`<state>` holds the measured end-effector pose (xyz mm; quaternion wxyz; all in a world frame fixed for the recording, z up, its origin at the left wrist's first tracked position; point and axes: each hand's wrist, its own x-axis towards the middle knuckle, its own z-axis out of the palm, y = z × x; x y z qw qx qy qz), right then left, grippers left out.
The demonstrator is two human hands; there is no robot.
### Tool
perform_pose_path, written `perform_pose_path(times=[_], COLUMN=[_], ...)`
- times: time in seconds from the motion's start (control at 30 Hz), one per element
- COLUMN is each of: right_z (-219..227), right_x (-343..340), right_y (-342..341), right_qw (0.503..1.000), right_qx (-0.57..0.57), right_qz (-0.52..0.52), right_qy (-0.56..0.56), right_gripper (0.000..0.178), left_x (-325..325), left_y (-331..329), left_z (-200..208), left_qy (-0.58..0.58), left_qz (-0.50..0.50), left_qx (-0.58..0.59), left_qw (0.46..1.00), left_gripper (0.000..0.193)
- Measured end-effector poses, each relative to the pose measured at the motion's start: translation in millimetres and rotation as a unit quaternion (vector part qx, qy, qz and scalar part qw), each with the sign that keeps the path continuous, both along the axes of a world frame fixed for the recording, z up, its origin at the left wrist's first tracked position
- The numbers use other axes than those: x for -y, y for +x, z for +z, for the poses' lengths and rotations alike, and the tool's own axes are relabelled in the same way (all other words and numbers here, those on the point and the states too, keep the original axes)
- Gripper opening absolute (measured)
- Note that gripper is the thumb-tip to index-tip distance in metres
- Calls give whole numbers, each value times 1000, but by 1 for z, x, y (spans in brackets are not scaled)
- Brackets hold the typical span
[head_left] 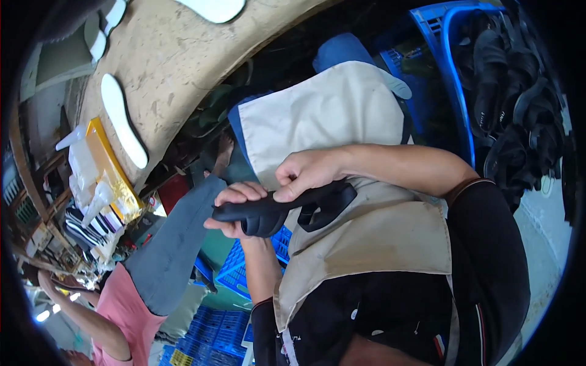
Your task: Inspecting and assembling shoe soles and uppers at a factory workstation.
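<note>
A black sandal lies across both my hands, above the beige apron on my lap. My left hand wraps round one end of it, fingers over the top edge and thumb below. My right hand is closed at the sandal's middle, with the thumb pressed on its edge. Toward my right forearm, the other end of the sandal shows a strap loop standing open. The inner side of the sandal under my left palm is hidden.
At right, a blue crate holds several black sandals. A worktable at upper left bears white insoles and a yellow tray beside plastic bottles. A co-worker in a pink top sits at left. Blue crates stand below.
</note>
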<state>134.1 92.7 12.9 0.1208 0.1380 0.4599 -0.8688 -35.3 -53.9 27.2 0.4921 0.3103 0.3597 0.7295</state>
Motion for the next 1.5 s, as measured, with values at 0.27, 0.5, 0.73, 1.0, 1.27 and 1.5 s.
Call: perform_pose_path(times=[0.27, 0.5, 0.73, 1.0, 1.27, 1.5], right_z=[45, 52, 39, 57, 42, 43], right_x=[-51, -89, -96, -90, -100, -94], right_y=[-3, 20, 21, 3, 2, 4], right_qw=[971, 961, 989, 971, 985, 983], right_qx=[-41, -49, -81, -64, -81, -66], right_qz=[-202, -150, -122, -159, -102, -122], right_qy=[-123, 228, 19, 167, 116, 121], right_gripper=[33, 36, 34, 38, 41, 38], left_x=[-65, -100, -110, -106, -117, -126], left_y=[3, 24, -12, 3, -34, -34], left_z=[31, 89, 95, 97, 70, 68], left_qy=[-132, -190, -321, -198, -278, -306], left_qz=[-3, 73, -74, -2, -178, -213], left_qx=[-191, -563, -232, -520, -132, -188], left_qw=[973, 801, 915, 831, 934, 909], left_gripper=[67, 17, 16, 14, 11, 23])
